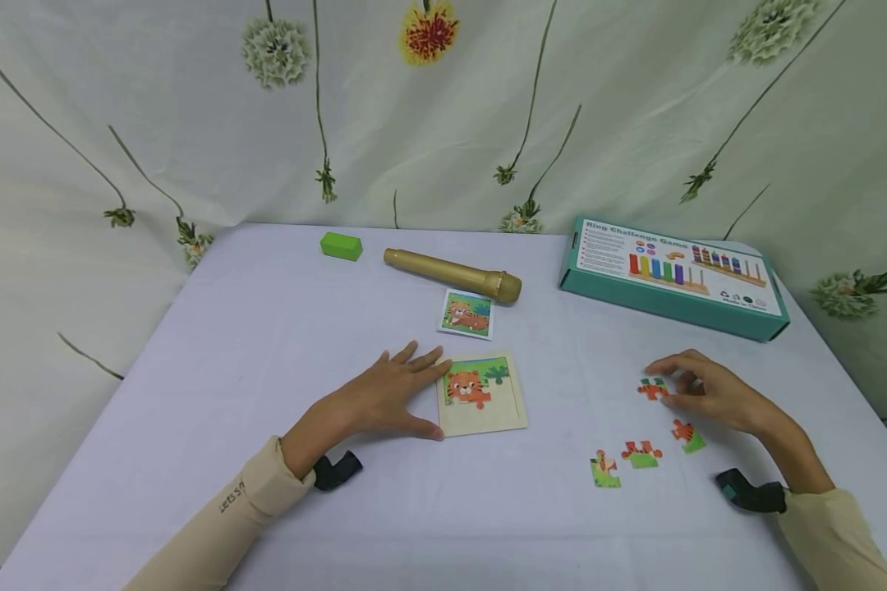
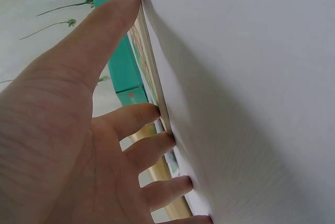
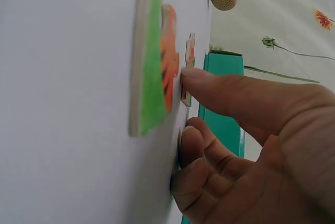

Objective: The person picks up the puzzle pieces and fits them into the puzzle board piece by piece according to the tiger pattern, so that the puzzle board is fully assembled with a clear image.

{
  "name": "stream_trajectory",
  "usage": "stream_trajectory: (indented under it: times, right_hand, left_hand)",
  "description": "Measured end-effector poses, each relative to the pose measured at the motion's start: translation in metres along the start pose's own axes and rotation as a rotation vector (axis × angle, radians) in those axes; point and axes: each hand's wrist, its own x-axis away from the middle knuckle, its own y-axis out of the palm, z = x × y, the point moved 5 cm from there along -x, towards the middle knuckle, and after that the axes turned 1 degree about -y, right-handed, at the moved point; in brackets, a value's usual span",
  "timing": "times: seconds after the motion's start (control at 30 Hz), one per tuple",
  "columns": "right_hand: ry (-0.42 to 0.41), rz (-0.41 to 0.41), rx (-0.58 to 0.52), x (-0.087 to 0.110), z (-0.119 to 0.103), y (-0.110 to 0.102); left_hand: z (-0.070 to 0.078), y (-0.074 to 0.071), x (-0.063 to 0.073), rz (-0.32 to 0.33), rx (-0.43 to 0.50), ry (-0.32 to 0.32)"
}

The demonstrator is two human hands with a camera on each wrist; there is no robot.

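A square wooden puzzle board (image 1: 488,420) lies on the table, with tiger-face and green pieces in its upper part. My left hand (image 1: 388,394) is spread at the board's left side, thumb at the lower corner and fingertips along the edge. In the left wrist view its thumb (image 2: 118,7) presses the board's edge. My right hand (image 1: 717,394) has thumb and index fingertips at opposite edges of an orange-and-green puzzle piece (image 1: 652,389); its other fingers are curled. Three more loose pieces lie nearby: one striped (image 1: 687,435), one green-bottomed (image 1: 641,454), one farther left (image 1: 605,469).
Behind the board is a small tiger picture card (image 1: 466,313), with a gold microphone (image 1: 451,272) beyond it. A green block (image 1: 342,246) sits at the back left. The teal game box (image 1: 673,279) occupies the back right. A floral cloth (image 1: 443,123) hangs behind the table.
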Motion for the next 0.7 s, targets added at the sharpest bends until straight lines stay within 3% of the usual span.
stream_trajectory:
  times: [0.27, 0.7]
  right_hand:
    - [-0.026, 0.033, 0.026, -0.0005, -0.0015, 0.0021]
    - [0.026, 0.006, 0.039, -0.0023, -0.0051, 0.0036]
  left_hand:
    - [0.0008, -0.0004, 0.0005, -0.003, 0.000, 0.000]
    - [0.0015, -0.0018, 0.0009, -0.001, 0.010, 0.000]
